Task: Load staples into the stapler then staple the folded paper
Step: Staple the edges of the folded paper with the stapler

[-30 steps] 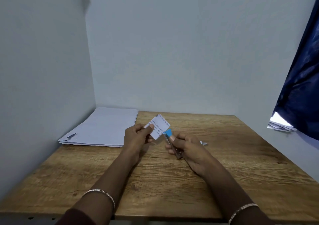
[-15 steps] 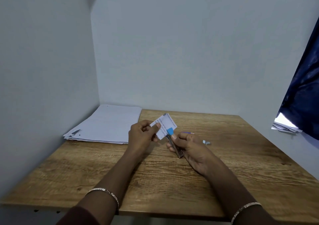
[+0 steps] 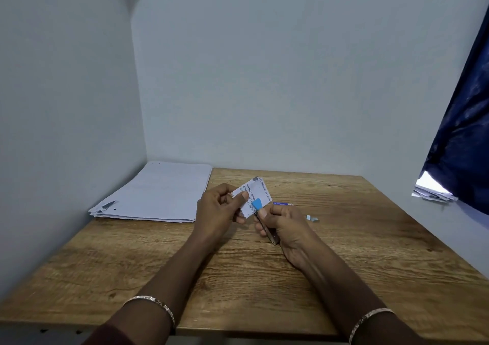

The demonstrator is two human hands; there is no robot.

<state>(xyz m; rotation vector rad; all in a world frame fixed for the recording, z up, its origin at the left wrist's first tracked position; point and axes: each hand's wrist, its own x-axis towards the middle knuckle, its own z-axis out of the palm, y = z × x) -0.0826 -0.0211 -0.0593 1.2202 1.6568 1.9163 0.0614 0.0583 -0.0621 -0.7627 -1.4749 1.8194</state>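
Paper and stapler meet in two hands, centre of the frame, above the table (image 3: 344, 265).
The left hand (image 3: 219, 207) pinches the folded paper (image 3: 258, 192) between thumb and fingers. The right hand (image 3: 285, 228) is curled round the stapler (image 3: 272, 236), whose blue tip overlaps the paper's lower edge; whether the paper sits inside it cannot be told. Just behind the right hand lies a small blue-and-white box (image 3: 283, 204), with a silvery piece (image 3: 312, 218) to its right. Sheets (image 3: 158, 193) are stacked at centre left, and a curtain (image 3: 463, 146) hangs at the right edge.

Wooden table (image 3: 370, 265) carries a paper stack (image 3: 158, 193) far left — blue box (image 3: 283, 204), grey scrap (image 3: 312, 218) right.
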